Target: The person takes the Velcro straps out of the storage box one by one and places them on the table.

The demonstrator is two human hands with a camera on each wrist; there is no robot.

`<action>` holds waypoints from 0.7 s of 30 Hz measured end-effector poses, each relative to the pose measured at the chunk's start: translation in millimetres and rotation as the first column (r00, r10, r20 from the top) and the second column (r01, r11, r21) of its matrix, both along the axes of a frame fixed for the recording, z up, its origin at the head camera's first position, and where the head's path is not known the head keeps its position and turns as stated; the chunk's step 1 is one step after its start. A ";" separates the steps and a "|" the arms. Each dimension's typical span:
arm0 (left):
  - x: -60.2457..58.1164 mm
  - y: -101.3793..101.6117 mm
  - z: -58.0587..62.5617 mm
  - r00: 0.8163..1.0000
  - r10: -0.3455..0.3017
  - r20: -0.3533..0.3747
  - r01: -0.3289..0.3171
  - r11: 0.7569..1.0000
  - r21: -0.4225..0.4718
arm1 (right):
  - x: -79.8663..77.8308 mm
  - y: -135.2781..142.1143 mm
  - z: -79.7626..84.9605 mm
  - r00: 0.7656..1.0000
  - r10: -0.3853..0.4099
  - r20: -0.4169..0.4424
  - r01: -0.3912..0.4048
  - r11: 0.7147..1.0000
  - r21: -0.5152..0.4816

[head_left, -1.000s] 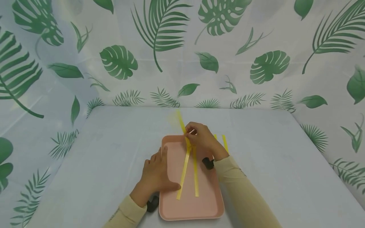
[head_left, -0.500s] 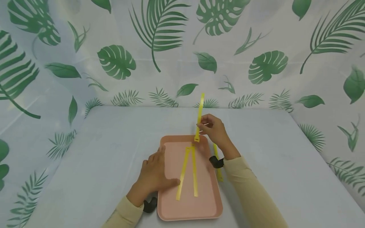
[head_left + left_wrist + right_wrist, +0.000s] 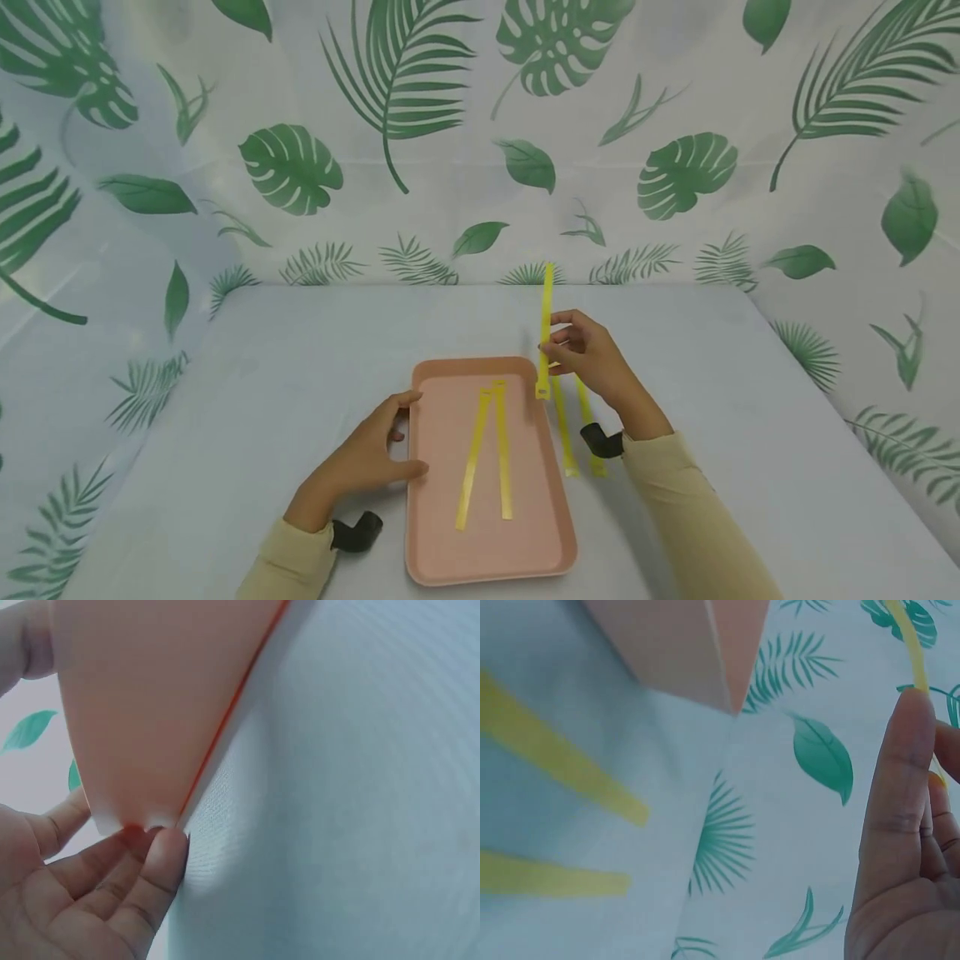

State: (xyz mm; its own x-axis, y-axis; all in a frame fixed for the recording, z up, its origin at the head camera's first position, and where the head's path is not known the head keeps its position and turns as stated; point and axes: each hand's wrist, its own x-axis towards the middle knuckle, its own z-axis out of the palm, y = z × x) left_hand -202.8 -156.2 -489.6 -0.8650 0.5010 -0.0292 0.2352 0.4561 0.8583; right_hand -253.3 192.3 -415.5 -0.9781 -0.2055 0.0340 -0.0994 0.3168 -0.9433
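Note:
At the left side of a pink tray (image 3: pixel 491 562), my left hand (image 3: pixel 367 454) holds the rim, thumb and fingers spread along it. In the left wrist view bent fingertips (image 3: pixel 161 851) meet the tray's outer wall (image 3: pixel 150 712). My right hand (image 3: pixel 596 362) pinches a yellow strap (image 3: pixel 546 317) with a slotted head, a cable tie by its look, held upright beside the tray's far right corner. Inside the tray lie two more yellow straps, a left one (image 3: pixel 472 467) and a right one (image 3: pixel 503 458), slotted heads close together at the far end.
Two further yellow straps, one nearer the tray (image 3: pixel 564 433) and one (image 3: pixel 585 404) partly behind the right wrist, lie on the white table (image 3: pixel 300 350) right of the tray. A leaf-printed cloth (image 3: pixel 450 150) hangs behind and at both sides.
My right hand has brought its strap from above the tray's far end to the right. The left hand has drawn back from over the tray's left side to its rim.

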 end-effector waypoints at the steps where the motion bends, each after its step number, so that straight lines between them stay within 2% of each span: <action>1: -1.2 -1.6 -1.2 1.000 -0.011 -0.002 0.011 1.000 0.016 | 2.2 3.1 -0.1 1.000 0.004 0.002 -0.004 1.000 0.002; 7: -7.2 -8.0 -9.0 0.997 -0.068 -0.031 0.072 0.989 0.126 | 14.4 18.3 -2.6 0.999 0.023 0.026 -0.023 1.000 0.001; 14: -10.4 -11.3 -21.2 0.992 -0.110 -0.054 0.121 0.945 0.303 | 26.4 35.3 -6.4 0.998 0.041 0.048 -0.041 0.999 -0.015; 17: -10.6 -10.2 -23.8 0.991 -0.116 -0.061 0.130 0.934 0.332 | 30.5 43.6 -7.6 0.998 0.043 0.050 -0.042 0.999 -0.019; 21: -9.5 -10.4 -25.0 0.992 -0.116 -0.051 0.126 0.933 0.338 | 35.1 53.8 -8.8 0.997 0.039 0.067 -0.038 0.999 -0.020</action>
